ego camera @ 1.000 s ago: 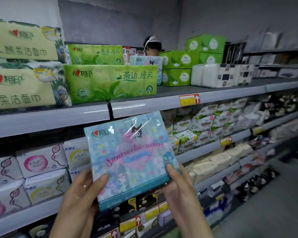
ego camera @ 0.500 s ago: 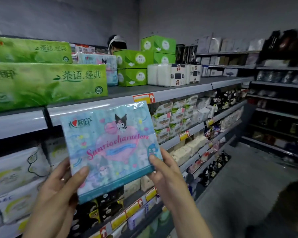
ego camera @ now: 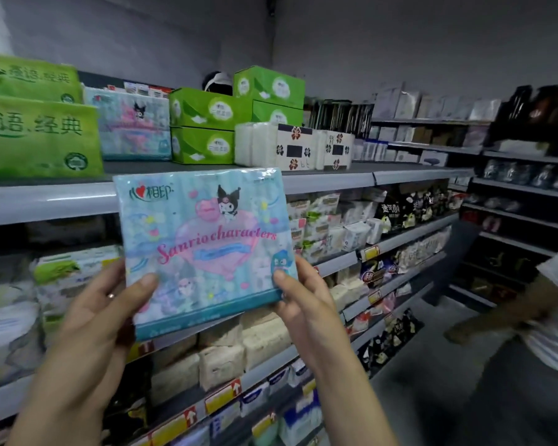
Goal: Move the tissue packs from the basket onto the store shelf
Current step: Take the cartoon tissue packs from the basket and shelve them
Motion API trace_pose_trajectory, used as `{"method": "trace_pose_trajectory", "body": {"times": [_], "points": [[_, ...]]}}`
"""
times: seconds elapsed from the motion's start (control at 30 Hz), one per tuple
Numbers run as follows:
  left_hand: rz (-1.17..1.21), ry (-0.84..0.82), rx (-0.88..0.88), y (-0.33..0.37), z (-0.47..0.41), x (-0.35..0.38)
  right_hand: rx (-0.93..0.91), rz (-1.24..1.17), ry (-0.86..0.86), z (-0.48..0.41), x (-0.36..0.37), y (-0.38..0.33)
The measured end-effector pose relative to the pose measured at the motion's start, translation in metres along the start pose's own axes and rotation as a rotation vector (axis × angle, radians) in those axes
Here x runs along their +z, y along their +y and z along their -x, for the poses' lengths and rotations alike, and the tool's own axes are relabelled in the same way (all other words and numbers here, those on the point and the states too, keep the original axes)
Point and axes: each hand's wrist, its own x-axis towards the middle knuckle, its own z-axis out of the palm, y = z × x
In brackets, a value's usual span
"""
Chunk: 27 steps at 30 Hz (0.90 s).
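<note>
Head view:
- Tissue pack: upright between both hands, printed face toward camera.
- Left hand: pinches lower left corner, thumb on front, fingers behind; ring on one finger.
- Right hand: pinches lower right corner, thumb on front.
- Top shelf: front lip above hands, overlapped by pack top edge.
- Matching pack: on that shelf, above left hand, between green packs and green boxes.

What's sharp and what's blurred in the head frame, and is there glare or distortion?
Head view: the Sanrio tissue pack, gripped by left hand and right hand, is sharpest, print legible, faint sheen near its top; green tissue packs at left and the person at the right edge are smeared; the top shelf edge bows from wide-angle distortion; light is dim.
</note>
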Motion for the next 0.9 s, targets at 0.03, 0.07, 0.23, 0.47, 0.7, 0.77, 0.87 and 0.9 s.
{"method": "trace_pose_trajectory", "body": {"times": [0.03,0.07,0.23,0.47,0.7,0.77,0.87,0.9], "points": [[0.001,0.005,-0.001,-0.003,-0.001,0.007,0.002,0.005,-0.01,-0.004,-0.006,-0.005],[0.001,0.01,-0.003,-0.006,-0.003,0.013,0.007,0.008,-0.014,-0.007,-0.012,-0.009],[-0.036,0.027,-0.009,-0.007,-0.009,0.034,0.035,-0.022,-0.031,-0.022,-0.029,-0.018],[-0.065,0.066,-0.046,0.001,-0.014,0.038,0.057,-0.102,-0.048,-0.031,-0.031,-0.013],[-0.057,0.118,-0.025,0.008,-0.022,0.039,0.1,-0.163,-0.069,-0.056,-0.024,-0.006],[-0.071,0.139,0.012,0.009,-0.028,0.044,0.105,-0.17,-0.093,-0.068,-0.024,-0.006],[-0.082,0.215,0.063,0.008,-0.041,0.052,0.116,-0.17,-0.14,-0.091,-0.027,-0.01],[-0.089,0.234,0.076,0.006,-0.046,0.054,0.115,-0.166,-0.154,-0.1,-0.029,-0.012]]}}
